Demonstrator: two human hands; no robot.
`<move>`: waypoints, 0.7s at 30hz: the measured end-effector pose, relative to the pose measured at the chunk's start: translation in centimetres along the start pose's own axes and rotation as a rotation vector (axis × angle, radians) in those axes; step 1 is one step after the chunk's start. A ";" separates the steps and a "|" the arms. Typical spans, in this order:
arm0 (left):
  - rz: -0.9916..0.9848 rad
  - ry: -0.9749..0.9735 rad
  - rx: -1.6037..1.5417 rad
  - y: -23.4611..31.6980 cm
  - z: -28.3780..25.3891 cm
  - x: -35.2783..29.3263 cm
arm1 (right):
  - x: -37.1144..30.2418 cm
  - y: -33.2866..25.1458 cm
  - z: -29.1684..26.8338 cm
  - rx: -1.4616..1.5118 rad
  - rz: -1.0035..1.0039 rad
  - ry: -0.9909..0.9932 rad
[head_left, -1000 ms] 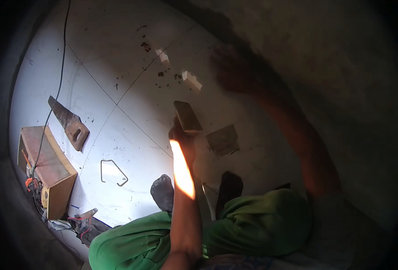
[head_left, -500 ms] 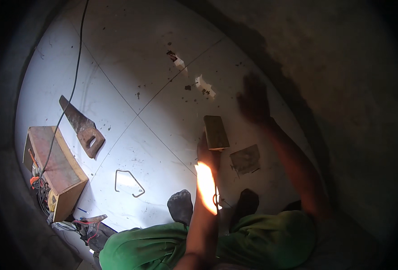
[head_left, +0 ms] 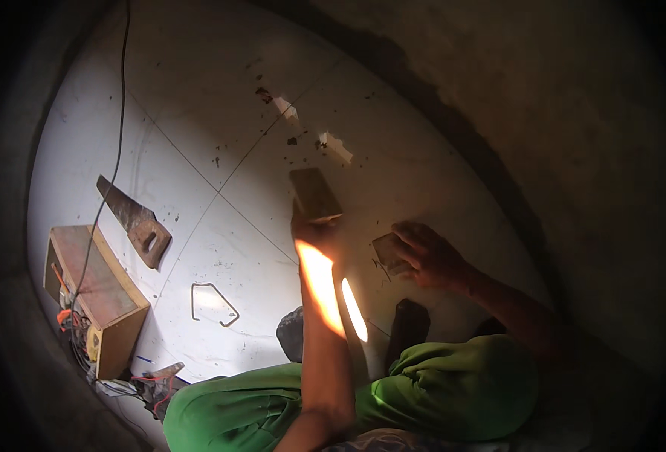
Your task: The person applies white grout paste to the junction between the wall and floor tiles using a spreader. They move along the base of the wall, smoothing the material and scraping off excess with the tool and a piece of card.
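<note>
A brownish rectangular block (head_left: 316, 193), like a thin box, is held off the floor in my left hand (head_left: 308, 228). That hand's fingers are mostly hidden behind the block. Bright light falls across my left forearm. My right hand (head_left: 432, 258) is closed over the right side of a flat, dark square piece (head_left: 386, 251), its thumb and fingers on the edge. The piece is dim, and I cannot tell whether it is lifted off the floor.
On the left lie a handsaw (head_left: 139, 226) and a bent metal rod (head_left: 214, 303). A wooden box (head_left: 96, 271) with tools and wires stands beside a dark cable (head_left: 123, 98). Pale broken patches (head_left: 336, 148) and crumbs mark the tiled floor (head_left: 220, 143). A wall rises at right.
My right hand has come down from the far right, near the wall, onto the flat square piece. My left hand has moved left with the block, which is tilted more.
</note>
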State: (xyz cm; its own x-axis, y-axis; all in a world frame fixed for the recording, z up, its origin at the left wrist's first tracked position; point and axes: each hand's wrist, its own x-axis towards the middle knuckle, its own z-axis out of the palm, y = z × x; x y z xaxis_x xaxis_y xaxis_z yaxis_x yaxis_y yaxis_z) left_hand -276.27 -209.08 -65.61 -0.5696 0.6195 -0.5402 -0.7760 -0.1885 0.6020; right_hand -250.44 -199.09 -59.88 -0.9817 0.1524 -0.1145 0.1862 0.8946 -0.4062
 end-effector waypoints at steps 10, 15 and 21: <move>1.123 -0.704 1.479 10.0 14.5 8.9 | 0.6 0.9 -1.2 -0.005 0.019 -0.138; 0.767 -0.803 2.260 15.9 14.6 9.3 | -0.6 -0.1 2.9 -0.273 -0.108 -0.063; -0.008 -0.652 1.959 20.1 5.5 -6.2 | -1.5 -0.9 3.9 -0.236 -0.145 0.098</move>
State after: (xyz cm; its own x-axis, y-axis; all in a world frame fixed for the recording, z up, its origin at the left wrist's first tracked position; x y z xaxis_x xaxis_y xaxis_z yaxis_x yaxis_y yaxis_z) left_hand -286.82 -212.53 -46.98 -0.0664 0.8201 -0.5683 0.7304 0.4280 0.5322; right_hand -249.02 -201.75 -62.86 -0.9987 0.0454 0.0224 0.0403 0.9812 -0.1886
